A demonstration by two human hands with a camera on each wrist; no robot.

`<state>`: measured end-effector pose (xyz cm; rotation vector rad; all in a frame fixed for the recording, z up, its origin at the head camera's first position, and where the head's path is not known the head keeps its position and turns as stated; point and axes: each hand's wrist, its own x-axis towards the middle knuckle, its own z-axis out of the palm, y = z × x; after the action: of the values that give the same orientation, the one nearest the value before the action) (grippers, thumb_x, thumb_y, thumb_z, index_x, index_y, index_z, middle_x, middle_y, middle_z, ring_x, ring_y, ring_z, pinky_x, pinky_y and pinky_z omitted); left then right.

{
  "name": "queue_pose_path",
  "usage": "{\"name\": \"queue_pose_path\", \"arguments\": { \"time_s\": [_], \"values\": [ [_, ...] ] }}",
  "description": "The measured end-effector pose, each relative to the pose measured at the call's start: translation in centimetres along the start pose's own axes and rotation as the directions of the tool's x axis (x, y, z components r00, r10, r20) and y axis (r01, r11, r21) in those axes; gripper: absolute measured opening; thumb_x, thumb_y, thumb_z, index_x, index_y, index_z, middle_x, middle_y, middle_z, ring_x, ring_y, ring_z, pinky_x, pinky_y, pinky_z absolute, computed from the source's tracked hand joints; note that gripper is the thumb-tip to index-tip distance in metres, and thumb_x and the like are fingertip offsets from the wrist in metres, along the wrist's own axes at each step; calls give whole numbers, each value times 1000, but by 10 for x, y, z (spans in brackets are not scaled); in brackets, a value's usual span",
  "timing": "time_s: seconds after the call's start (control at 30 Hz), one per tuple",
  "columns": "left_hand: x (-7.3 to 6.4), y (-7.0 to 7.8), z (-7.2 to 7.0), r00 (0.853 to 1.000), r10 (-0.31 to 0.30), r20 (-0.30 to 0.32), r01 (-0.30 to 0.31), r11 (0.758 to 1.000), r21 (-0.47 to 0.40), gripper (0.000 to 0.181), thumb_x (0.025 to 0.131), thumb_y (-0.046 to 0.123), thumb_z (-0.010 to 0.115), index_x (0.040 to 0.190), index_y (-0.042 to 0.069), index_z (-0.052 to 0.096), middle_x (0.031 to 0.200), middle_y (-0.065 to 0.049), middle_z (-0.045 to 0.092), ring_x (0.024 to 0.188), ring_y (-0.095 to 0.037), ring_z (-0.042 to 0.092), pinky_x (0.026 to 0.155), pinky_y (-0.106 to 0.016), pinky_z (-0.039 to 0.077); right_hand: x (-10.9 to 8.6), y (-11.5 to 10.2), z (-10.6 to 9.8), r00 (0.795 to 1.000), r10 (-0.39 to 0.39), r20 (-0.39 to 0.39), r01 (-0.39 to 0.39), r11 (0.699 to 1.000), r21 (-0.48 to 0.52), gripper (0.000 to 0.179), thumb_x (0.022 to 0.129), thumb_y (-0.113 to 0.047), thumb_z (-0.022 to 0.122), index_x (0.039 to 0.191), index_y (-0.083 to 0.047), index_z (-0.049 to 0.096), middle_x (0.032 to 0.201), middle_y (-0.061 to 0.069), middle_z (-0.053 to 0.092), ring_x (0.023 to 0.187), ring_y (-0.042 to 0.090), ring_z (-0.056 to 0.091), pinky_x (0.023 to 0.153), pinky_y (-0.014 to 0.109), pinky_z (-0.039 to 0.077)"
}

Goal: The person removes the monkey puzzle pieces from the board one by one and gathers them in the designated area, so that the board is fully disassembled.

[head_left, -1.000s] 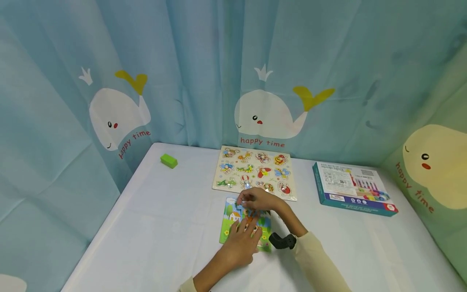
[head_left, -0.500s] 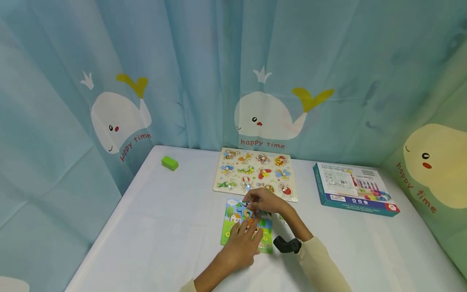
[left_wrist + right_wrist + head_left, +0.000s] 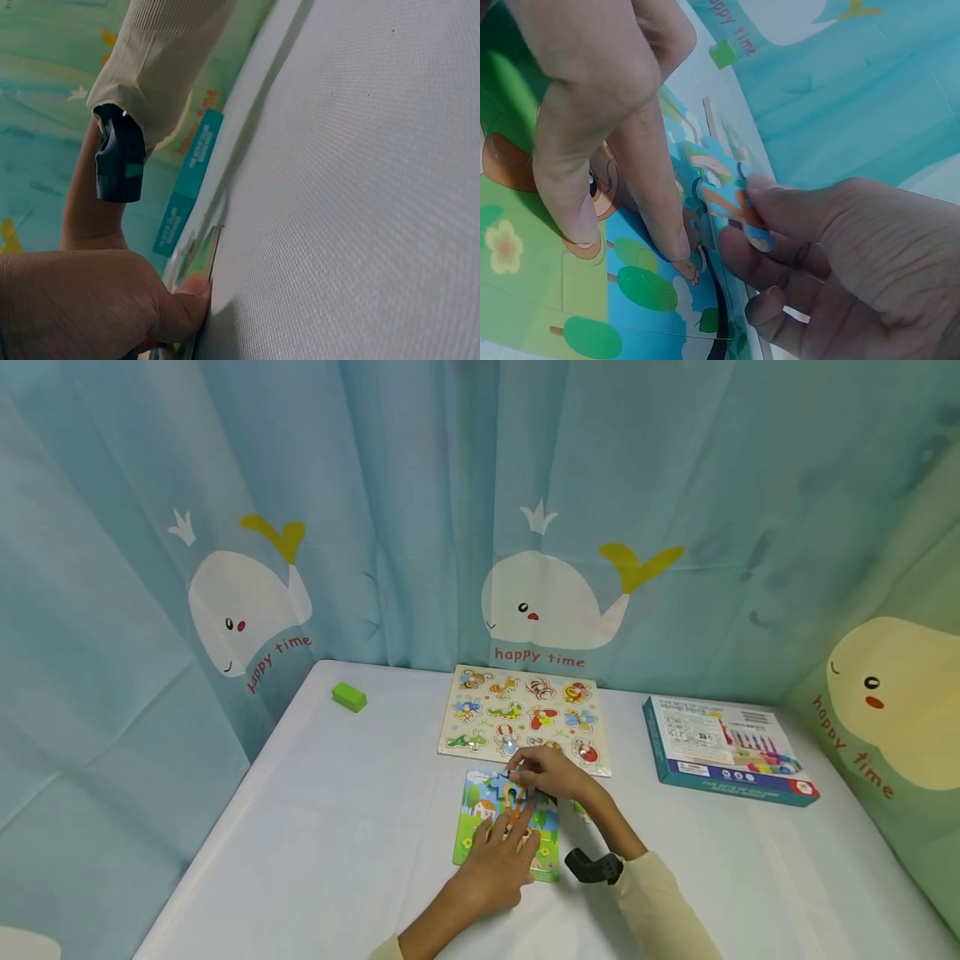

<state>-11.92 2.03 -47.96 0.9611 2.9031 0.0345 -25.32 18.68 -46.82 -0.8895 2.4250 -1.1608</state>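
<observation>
Red "happy time" lettering [image 3: 539,657] readable on blue curtain [image 3: 420,510], repeated under each of three printed whales. Cardboard box [image 3: 727,750] at right of table has a top line that looks like "FIVE SETS OF COLORS"; remaining print and white label too small to read, pens and colored shapes pictured, contents hidden. Wooden insect board [image 3: 525,718] at back, insect pieces in three rows of four, front row partly covered by right hand. Picture jigsaw [image 3: 467,843] lies flat on white tabletop [image 3: 360,810] just in front of the insect board, showing house, trees, yellow flowers, part of a brown animal face. Left hand [image 3: 495,868] rests on it, fingers spread, fingertips pressing the surface. Right hand [image 3: 551,772] pinches a blue-and-orange jigsaw piece [image 3: 735,202] between thumb and fingers, tilted, over the jigsaw's far edge. Hands close together, small gap in right wrist view. Black wrist device [image 3: 592,866] on right wrist. Green block [image 3: 348,697] at far left, well apart.
</observation>
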Motion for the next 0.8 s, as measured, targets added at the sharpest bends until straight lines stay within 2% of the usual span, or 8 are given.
{"name": "queue_pose_path", "arguments": {
  "time_s": [0.2, 0.33, 0.53, 0.67, 0.8],
  "values": [
    [1, -1, 3, 1000, 3, 2, -3, 1000, 1, 55, 95, 43, 60, 141, 21, 40, 163, -5, 18, 144, -30, 31, 109, -52, 37, -2, 4, 0, 998, 12, -67, -14, 1000, -19, 19, 98, -11, 58, 108, 4, 64, 80, 14, 65, 61, 14, 62, 61, 26, 54],
    [2, -1, 4, 1000, 10, -8, -10, 1000, -16, 55, 94, 42, 61, 140, 20, 41, 164, -6, 15, 143, -31, 31, 109, -53, 37, -6, 3, -2, 996, 10, -90, -11, 1000, -15, 18, 98, -8, 56, 110, 3, 64, 82, 16, 64, 60, 20, 62, 57, 28, 53],
    [3, -2, 4, 1000, 12, -5, -12, 1000, -5, 56, 94, 43, 61, 141, 21, 40, 164, -5, 15, 144, -31, 31, 109, -52, 37, -15, 1, -5, 992, 20, -128, -21, 1000, -4, 20, 98, -4, 55, 115, 3, 63, 87, 17, 62, 66, 24, 64, 61, 30, 53],
    [4, -3, 4, 1000, 20, 1, -20, 1000, 20, 56, 94, 45, 60, 141, 22, 40, 163, -5, 19, 144, -30, 31, 108, -51, 38, -22, 1, -8, 981, 41, -190, -41, 999, 6, 19, 97, -5, 58, 113, 3, 64, 87, 17, 64, 70, 27, 66, 65, 31, 55],
    [5, -3, 3, 1000, 23, 12, -23, 999, 27, 55, 94, 45, 60, 141, 22, 40, 162, -5, 21, 143, -30, 31, 107, -51, 38, -30, 4, -11, 963, 50, -265, -36, 998, 57, 19, 96, -7, 61, 110, 4, 65, 88, 20, 68, 72, 31, 67, 64, 37, 56]
  ]
}}
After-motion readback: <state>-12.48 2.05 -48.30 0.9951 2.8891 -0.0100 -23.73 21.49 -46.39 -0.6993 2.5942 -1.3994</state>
